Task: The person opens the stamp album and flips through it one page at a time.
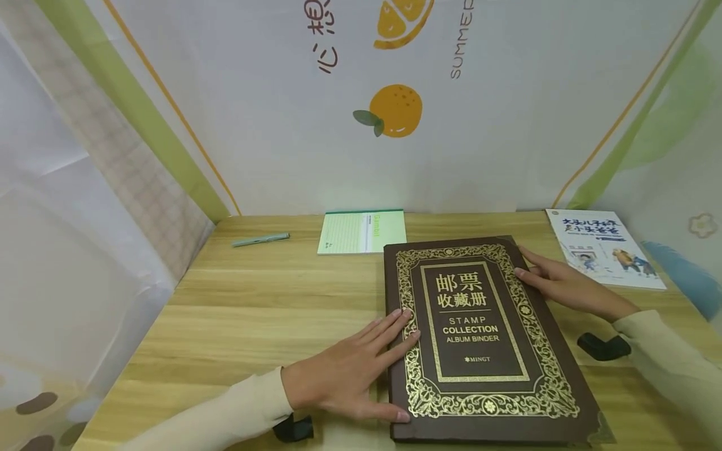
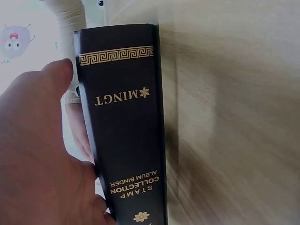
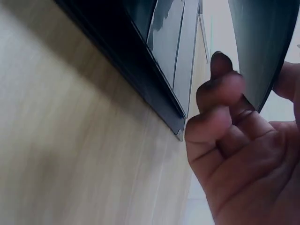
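Observation:
A thick dark brown stamp album [image 1: 468,347] with gold lettering and an ornate gold border lies on the table, front cover up. My left hand [image 1: 350,373] rests with spread fingers on the left margin of its cover. The album's spine [image 2: 124,126], with gold print, stands beside that hand in the left wrist view. At the right edge, my right hand [image 1: 570,288] pinches the front cover [image 3: 262,42] between thumb and curled fingers. In the right wrist view this cover is raised from the dark block [image 3: 140,75] of the album below.
Behind the album lies a pale green notebook [image 1: 361,232]. A green pen [image 1: 261,240] is at the back left, and a white illustrated book [image 1: 603,250] at the back right. Black pieces show at both wrists. A printed cloth [image 1: 271,144] hangs behind the wooden table [image 1: 225,326].

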The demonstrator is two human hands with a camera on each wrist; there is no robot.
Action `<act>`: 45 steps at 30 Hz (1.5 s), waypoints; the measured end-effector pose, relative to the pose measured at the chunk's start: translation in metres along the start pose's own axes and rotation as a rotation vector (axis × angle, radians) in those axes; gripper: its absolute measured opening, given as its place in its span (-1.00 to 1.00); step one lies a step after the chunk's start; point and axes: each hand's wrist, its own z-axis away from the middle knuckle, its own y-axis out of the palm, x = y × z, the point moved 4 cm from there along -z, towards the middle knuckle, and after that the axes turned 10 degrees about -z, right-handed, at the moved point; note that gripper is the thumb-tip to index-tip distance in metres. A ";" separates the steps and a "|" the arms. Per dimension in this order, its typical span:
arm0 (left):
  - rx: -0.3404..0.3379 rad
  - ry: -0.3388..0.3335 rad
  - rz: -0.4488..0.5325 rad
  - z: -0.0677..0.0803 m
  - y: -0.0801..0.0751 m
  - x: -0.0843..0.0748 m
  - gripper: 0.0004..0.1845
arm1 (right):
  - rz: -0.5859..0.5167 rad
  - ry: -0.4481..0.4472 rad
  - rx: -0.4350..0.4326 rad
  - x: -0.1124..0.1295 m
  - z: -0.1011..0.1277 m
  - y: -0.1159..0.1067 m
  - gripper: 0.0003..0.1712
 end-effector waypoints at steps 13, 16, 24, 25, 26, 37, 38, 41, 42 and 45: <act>0.027 0.006 -0.023 0.004 -0.003 0.001 0.17 | -0.186 0.025 -0.028 0.019 0.003 -0.007 -0.14; 0.033 0.003 -0.016 0.005 -0.003 0.003 0.18 | -0.235 0.012 -0.024 0.031 0.004 -0.010 -0.15; 0.048 -0.013 0.021 0.013 -0.002 0.006 0.18 | -0.319 -0.029 -0.035 0.070 0.000 -0.014 -0.19; 0.045 -0.012 0.020 0.014 -0.002 0.007 0.18 | -0.337 -0.034 -0.038 0.075 0.000 -0.014 -0.19; 0.043 -0.012 0.019 0.015 -0.002 0.007 0.19 | -0.353 -0.047 -0.038 0.080 -0.001 -0.014 -0.19; 0.020 -0.017 0.050 0.028 0.002 0.010 0.22 | -0.745 -0.157 -0.002 0.135 -0.017 0.001 -0.21; 0.016 -0.021 0.054 0.030 0.002 0.010 0.22 | -0.792 -0.196 0.029 0.140 -0.019 0.003 -0.23; 0.002 -0.033 0.073 0.033 0.004 0.010 0.22 | -0.911 -0.341 0.165 0.154 -0.023 0.012 -0.30; 0.001 -0.037 0.088 0.034 0.004 0.010 0.22 | -0.940 -0.386 0.216 0.158 -0.024 0.015 -0.30; 0.002 -0.046 0.128 0.037 0.005 0.010 0.22 | -1.007 -0.474 0.322 0.166 -0.028 0.026 -0.28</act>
